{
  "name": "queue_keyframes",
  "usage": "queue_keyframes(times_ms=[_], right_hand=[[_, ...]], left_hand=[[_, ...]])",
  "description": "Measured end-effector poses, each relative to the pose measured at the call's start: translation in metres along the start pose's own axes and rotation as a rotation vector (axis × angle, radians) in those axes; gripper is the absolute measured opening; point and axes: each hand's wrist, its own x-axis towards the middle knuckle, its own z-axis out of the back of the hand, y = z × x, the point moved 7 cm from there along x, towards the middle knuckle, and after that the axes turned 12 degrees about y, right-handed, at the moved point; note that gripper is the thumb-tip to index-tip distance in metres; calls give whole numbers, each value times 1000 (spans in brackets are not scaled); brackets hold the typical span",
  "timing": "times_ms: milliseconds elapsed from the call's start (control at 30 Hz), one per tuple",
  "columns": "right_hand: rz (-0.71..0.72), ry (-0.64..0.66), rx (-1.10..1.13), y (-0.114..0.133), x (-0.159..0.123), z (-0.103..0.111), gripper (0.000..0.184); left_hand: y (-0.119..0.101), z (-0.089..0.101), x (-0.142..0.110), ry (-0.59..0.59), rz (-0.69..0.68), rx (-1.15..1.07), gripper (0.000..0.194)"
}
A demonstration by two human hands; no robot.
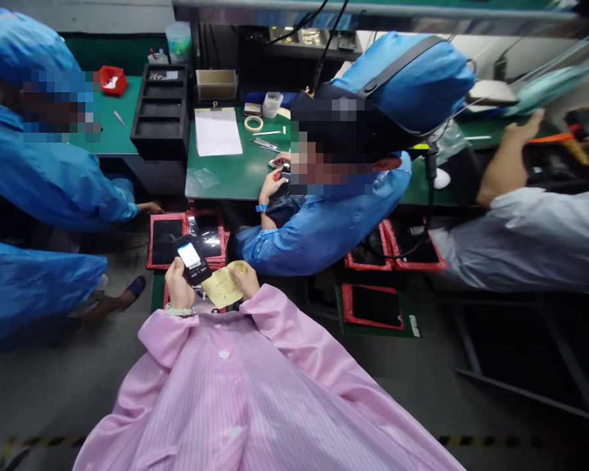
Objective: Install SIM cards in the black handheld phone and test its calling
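In my left hand [180, 286] I hold a black handheld scanner [192, 258] with a lit white-and-blue screen and keys below it; the fingers are wrapped round its left side. My right hand [246, 280] pinches a crumpled yellow slip of paper [222, 288] by its upper right corner. Faint marks show on the paper, too small to read. Scanner and paper are side by side, close together. Just beyond them lie black flat panels in red trays [168, 229], stacked on a green surface.
A co-worker in blue [319, 229] sits ahead at a green bench [226, 180]; another in blue [44, 170] is at left. More red trays [373, 306] lie at right. A grey sleeve [544, 239] reaches in from the right. A black bin rack [161, 108] stands on the bench.
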Motion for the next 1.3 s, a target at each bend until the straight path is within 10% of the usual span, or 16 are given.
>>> queue_keyframes(times_ms=[667,1300], right_hand=[[10,332,409,147,-123,-32,35],[-54,597,437,164,-164,-44,38]], left_hand=[[-104,-31,-97,79,153,-85,43],[-127,-21,-134,-44,158,-121,56]])
